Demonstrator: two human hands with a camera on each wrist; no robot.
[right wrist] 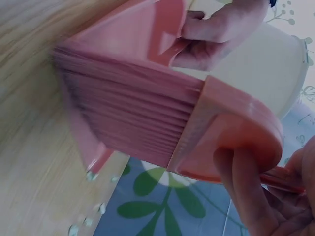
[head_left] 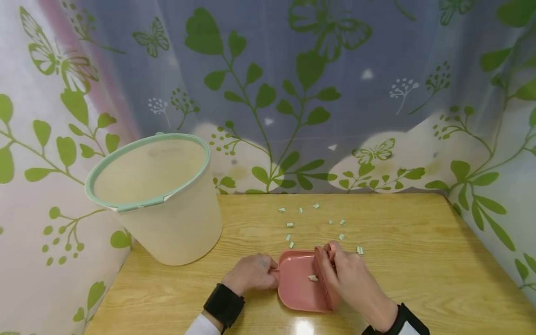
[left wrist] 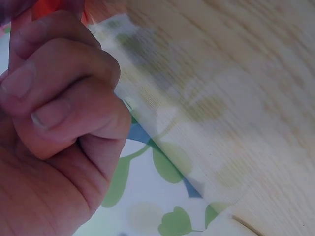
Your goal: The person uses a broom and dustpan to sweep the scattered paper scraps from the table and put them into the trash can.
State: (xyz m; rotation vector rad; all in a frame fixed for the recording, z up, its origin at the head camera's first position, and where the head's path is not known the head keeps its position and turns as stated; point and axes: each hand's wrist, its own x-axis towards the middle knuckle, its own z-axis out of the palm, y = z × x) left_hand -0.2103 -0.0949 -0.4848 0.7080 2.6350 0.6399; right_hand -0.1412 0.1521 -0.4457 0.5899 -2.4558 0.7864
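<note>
The left hand (head_left: 251, 274), back upward, curls its fingers round the pan handle (head_left: 274, 270) of the pink dustpan (head_left: 295, 284) on the table (head_left: 423, 260), likely light, stiff plastic, best held there. At the dustpan's right side is the brush (head_left: 323, 281), bristles probably soft; the right hand (head_left: 356, 274), angled inward, grips the brush handle (right wrist: 281, 179).

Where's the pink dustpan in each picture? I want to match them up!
Head: the pink dustpan is low, just right of the middle.
Left wrist: only a bit of its handle shows, at the top left.
Right wrist: upper part, left of the middle, partly hidden behind the brush.
Shared landmark: the left hand, holding the handle in all three.
</note>
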